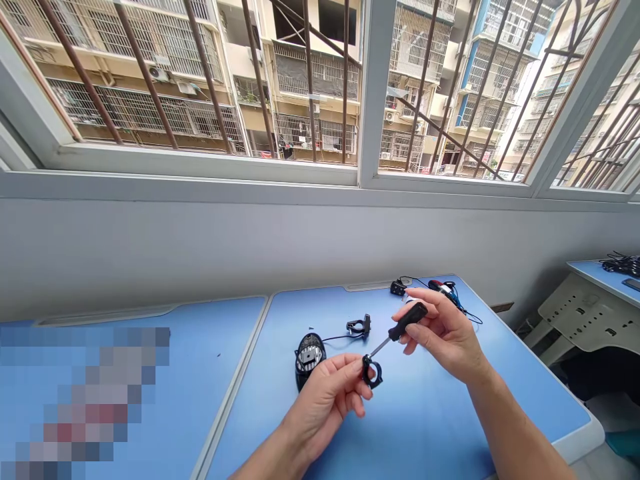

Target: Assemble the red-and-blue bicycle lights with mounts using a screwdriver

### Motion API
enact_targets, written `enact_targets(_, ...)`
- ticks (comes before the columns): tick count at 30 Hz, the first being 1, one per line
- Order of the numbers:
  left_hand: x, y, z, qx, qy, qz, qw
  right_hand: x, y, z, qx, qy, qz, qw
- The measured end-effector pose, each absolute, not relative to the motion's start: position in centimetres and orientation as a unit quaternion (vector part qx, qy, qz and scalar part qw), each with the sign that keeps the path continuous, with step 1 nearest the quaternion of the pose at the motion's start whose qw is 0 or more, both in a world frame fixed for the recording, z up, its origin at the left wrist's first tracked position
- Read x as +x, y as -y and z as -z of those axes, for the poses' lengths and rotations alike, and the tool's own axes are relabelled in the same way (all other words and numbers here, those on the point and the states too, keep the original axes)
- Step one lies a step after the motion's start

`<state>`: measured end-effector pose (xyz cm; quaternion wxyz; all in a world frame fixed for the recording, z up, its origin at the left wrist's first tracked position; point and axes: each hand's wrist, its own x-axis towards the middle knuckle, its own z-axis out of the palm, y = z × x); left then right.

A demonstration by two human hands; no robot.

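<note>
A black oval device (309, 350) sat ten o'clock of the ring clamp (379, 380) — crowding the left hand (327, 397), whose fingers pinched that clamp. A wired clip (367, 326) lay near twelve. The right hand (445, 337) gripped a screwdriver (409, 321), tip at the clamp; cables (443, 288) lay toward one — blue tabletop (530, 387) reached its edge at three.

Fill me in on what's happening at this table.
A person's left hand holds a small black ring clamp, while the right hand holds a screwdriver with its tip at the clamp's upper edge. A black device with a cable lies on the blue table, beyond the left hand.
</note>
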<state>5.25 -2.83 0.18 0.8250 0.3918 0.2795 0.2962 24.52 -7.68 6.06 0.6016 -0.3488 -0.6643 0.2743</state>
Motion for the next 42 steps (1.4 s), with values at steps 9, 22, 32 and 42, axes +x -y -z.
enact_targets(9, 5.2, 3.0, -0.3, 0.386, -0.277, -0.295, 0.829, 24.1, 7.5, -5.4, -0.378, 0.646, -0.225, 0.624)
enact_targets(22, 5.3, 3.0, -0.5, 0.389, -0.275, -0.292, 0.829, 24.0, 7.7, -5.3, -0.309, 0.690, -0.266, 0.598)
enact_targets(32, 5.3, 3.0, -0.5, 0.387, -0.265, -0.291, 0.834, 24.8, 7.8, -5.9, -0.311, 0.681, -0.292, 0.595)
enact_targets(42, 5.4, 2.9, -0.4, 0.380, -0.264, -0.292, 0.837, 23.9, 7.4, -5.3, -0.346, 0.680, -0.198, 0.615)
